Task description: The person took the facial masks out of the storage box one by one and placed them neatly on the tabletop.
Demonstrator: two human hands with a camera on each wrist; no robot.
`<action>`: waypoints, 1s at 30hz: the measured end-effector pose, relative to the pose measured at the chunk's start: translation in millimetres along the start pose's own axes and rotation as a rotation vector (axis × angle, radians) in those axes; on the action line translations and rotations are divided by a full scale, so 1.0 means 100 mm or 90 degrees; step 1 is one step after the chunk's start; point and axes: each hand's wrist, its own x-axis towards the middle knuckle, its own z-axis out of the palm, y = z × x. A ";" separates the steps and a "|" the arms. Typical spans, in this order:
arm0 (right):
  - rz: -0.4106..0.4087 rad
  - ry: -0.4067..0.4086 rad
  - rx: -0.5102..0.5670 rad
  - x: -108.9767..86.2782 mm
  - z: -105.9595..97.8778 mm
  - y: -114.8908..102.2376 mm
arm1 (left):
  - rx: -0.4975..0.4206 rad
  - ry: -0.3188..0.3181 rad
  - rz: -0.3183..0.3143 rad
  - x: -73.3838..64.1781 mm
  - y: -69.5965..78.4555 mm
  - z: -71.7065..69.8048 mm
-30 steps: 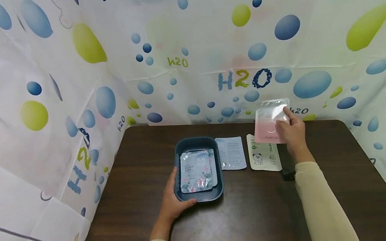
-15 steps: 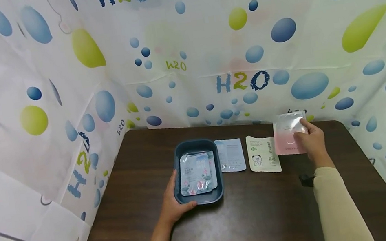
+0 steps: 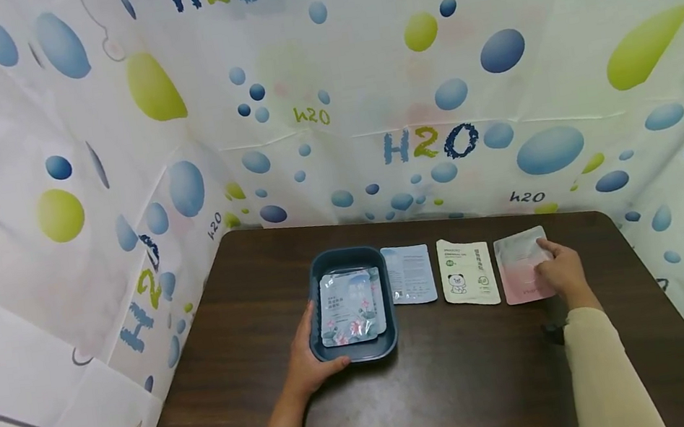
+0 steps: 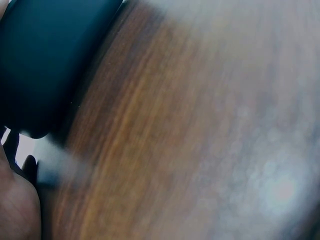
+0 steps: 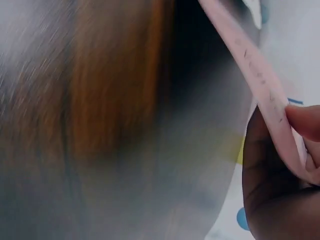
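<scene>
Just below centre of the head view, the left hand (image 3: 306, 361) grips the blue tray (image 3: 362, 354) by its left side, thumb at the near edge. Right of centre, the right hand (image 3: 564, 275) pinches the pink packet (image 3: 517, 270) by its right edge, beside a pale-green packet (image 3: 467, 272).

This looks like a curtained-off booth: bubble-printed sheets (image 3: 369, 78) hang on three sides of a dark table (image 3: 451, 380).

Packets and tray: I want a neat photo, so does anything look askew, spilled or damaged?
No spill or damage shows. In the dark blue tray, the floral packets overlap slightly out of line instead of stacking squarely. The pink packet bows in the right wrist view, but the right hand is pinching it, so that seems normal.
</scene>
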 end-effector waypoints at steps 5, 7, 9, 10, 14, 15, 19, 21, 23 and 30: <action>-0.035 -0.043 -0.130 0.08 0.00 0.14 | -0.004 0.000 0.006 -0.01 0.01 0.00; -0.055 -0.053 -0.198 0.10 0.02 0.21 | -0.002 -0.003 0.006 -0.01 0.01 -0.01; -0.066 -0.065 -0.248 0.12 0.05 0.26 | -0.003 -0.003 0.009 0.00 0.01 -0.01; -0.072 -0.070 -0.271 0.12 0.06 0.28 | -0.004 -0.003 0.010 0.00 0.01 -0.01; -0.076 -0.088 -0.296 0.14 0.09 0.31 | -0.006 0.001 0.011 0.01 0.01 -0.01; -0.077 -0.093 -0.300 0.14 0.10 0.31 | -0.004 0.001 0.011 0.01 0.01 -0.01; -0.070 -0.107 -0.297 0.13 0.13 0.35 | -0.001 0.002 0.019 0.01 0.01 -0.01; -0.065 -0.113 -0.290 0.12 0.15 0.38 | -0.002 0.000 0.021 0.01 0.01 -0.01; -0.057 -0.118 -0.270 0.11 0.16 0.42 | -0.007 -0.002 0.019 0.01 0.01 -0.02; -0.042 -0.116 -0.233 0.08 0.19 0.48 | -0.007 -0.007 0.000 0.01 0.00 -0.02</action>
